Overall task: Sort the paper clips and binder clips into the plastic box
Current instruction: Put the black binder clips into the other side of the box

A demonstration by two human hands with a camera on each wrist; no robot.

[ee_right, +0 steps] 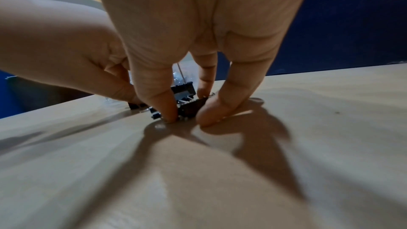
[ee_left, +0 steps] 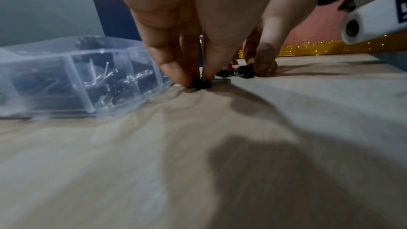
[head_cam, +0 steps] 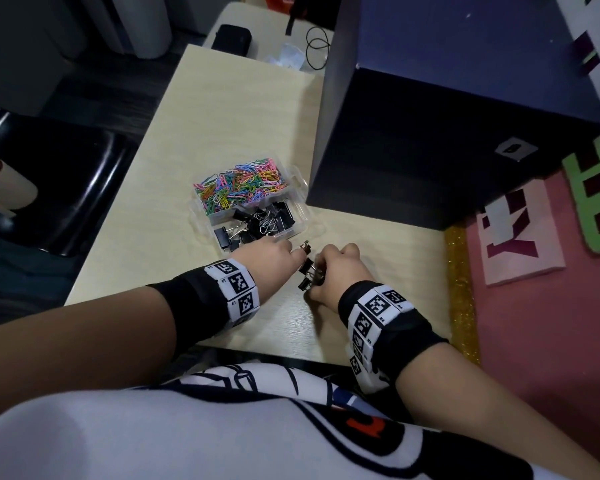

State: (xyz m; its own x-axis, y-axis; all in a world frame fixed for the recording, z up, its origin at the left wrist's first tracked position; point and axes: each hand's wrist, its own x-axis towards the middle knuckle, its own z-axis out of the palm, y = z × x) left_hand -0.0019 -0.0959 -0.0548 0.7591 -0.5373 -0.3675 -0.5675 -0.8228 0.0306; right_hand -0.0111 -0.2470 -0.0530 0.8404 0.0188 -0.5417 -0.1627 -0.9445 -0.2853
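Note:
A clear plastic box (head_cam: 303, 206) sits mid-table, with coloured paper clips (head_cam: 243, 185) in its far compartment and black binder clips (head_cam: 260, 221) in the near one. Just in front of it, my left hand (head_cam: 297, 251) pinches a small black binder clip (ee_left: 202, 84) that rests on the table. My right hand (head_cam: 317, 275) is beside it, thumb and fingers (ee_right: 220, 111) curled round a cluster of black binder clips (ee_right: 187, 105) lying on the wood. The two hands nearly touch.
A large dark blue box (head_cam: 447, 116) stands right behind the hands and beside the plastic box. The pale wooden table (head_cam: 222, 116) stretches away at the back left, with a black case (head_cam: 232, 36) and a cable (head_cam: 317, 46) beyond. A glitter strip (head_cam: 459, 289) edges the right side.

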